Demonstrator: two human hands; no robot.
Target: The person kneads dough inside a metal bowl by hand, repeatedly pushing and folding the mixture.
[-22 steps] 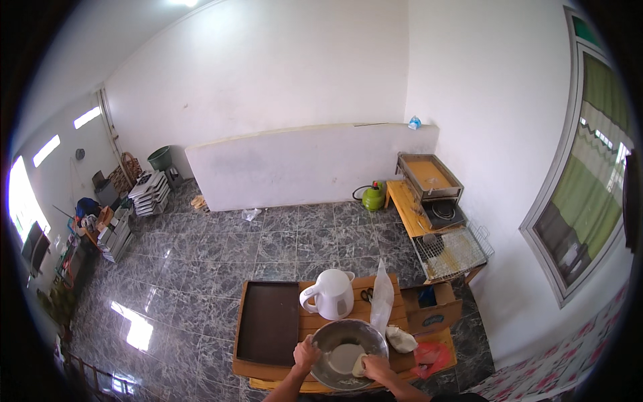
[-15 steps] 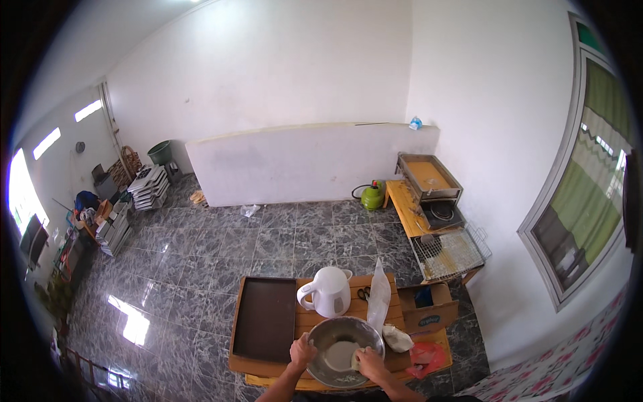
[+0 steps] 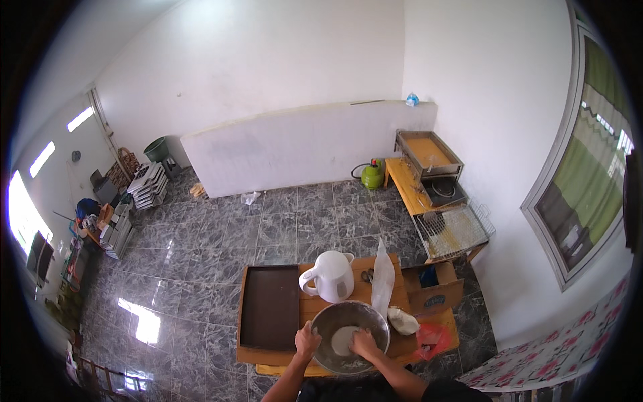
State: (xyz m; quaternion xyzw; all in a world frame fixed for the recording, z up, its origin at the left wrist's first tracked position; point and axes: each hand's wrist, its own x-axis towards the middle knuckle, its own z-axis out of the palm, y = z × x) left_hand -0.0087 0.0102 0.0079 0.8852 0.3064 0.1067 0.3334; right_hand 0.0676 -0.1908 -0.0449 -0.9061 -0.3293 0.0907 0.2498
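Observation:
My left hand [image 3: 308,340] grips the left rim of a steel bowl [image 3: 333,358] on a wooden table [image 3: 415,342]. Inside the bowl, my right hand [image 3: 362,344] rests with curled fingers at a pale mixture [image 3: 344,338]; what they hold is unclear. Behind the bowl stand a white electric kettle [image 3: 330,275] and black scissors [image 3: 368,275], partly hidden. A long clear plastic bag [image 3: 382,281] is to their right. A dark tray [image 3: 268,308] lies at the left; a white bag [image 3: 403,321] and a red plastic bag [image 3: 432,342] lie at the right.
An open cardboard box [image 3: 432,298] sits at the table's right. Beyond are a side bench [image 3: 402,175] with metal pans and a wire rack [image 3: 450,234], a green gas cylinder [image 3: 372,177], and a low partition [image 3: 288,144]. Piled items [image 3: 107,228] line the left wall; patterned fabric [image 3: 556,348] hangs at right.
The head view has shifted, so the room and table sit higher in the picture. My right hand's fingers have moved deeper into the bowl; the pale lump seen in them earlier is no longer distinguishable.

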